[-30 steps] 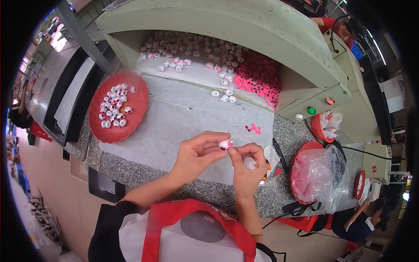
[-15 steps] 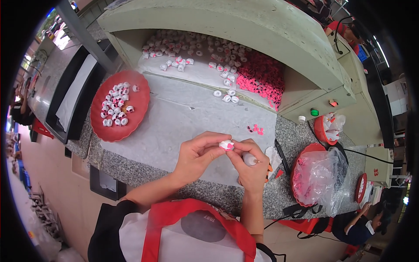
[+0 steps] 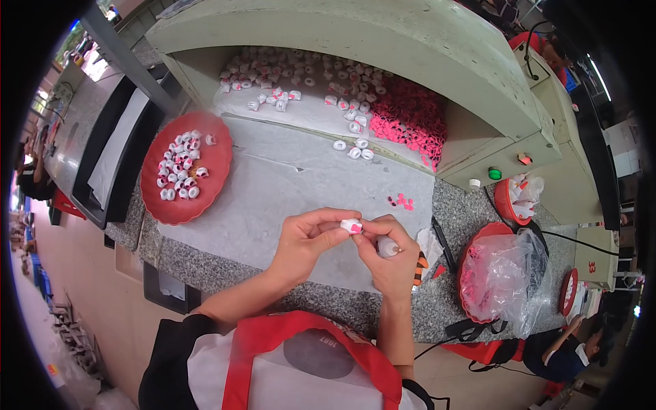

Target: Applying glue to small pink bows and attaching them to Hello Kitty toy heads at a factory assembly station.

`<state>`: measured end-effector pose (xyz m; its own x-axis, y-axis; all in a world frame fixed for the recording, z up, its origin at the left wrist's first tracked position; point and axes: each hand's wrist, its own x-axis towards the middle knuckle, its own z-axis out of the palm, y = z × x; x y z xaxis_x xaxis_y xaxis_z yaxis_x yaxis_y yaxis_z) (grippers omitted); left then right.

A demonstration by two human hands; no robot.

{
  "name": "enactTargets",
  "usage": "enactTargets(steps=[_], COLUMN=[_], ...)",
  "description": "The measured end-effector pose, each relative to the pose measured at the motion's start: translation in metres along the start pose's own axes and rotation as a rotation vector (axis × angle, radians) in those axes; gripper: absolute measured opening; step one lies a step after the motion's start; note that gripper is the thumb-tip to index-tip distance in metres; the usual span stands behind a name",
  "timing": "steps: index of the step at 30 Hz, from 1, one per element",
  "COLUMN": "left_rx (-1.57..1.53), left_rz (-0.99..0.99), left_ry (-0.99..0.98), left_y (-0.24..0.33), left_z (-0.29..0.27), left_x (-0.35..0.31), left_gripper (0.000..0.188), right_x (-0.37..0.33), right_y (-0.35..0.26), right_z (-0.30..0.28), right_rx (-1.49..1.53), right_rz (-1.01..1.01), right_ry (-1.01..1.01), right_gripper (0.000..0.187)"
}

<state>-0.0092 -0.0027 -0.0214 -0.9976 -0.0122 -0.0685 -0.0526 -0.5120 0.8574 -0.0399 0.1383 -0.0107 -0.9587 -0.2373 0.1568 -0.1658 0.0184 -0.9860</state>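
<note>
Over the paper-covered bench, my left hand pinches a small white rounded piece with a pink patch between thumb and fingers. The fingertips of my right hand press at the other side of this piece. Tucked in the right palm is a small whitish bottle with a thin tip, partly hidden by the fingers. Loose pink bits lie on the paper just beyond the right hand. Farther left, a red scalloped tray carries several similar white-and-pink pieces.
A pale shelf box at the back holds many white pieces and a heap of pink parts. On the right are a black tool, a red tray under a clear plastic bag, and a red basket.
The white piece has turned slightly in my fingers, and its pink patch shows differently. Both hands stay almost in place; the bottle remains in the right palm.
</note>
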Motion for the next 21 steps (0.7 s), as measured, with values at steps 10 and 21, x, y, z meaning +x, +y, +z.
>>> enactTargets(steps=[10,21], left_rx=[-0.249,0.106], left_rz=[-0.249,-0.033], left_ry=[0.006,-0.136], left_y=[0.003,0.022], left_z=[-0.008,-0.014], left_x=[0.000,-0.018], left_gripper=[0.026,0.023], right_x=[-0.008,-0.014], right_y=[-0.012,0.001], right_z=[0.009,0.009], right_rx=[-0.098,0.437], right_rz=[-0.150,0.124], right_ry=[-0.012,-0.097], right_gripper=[0.027,0.021])
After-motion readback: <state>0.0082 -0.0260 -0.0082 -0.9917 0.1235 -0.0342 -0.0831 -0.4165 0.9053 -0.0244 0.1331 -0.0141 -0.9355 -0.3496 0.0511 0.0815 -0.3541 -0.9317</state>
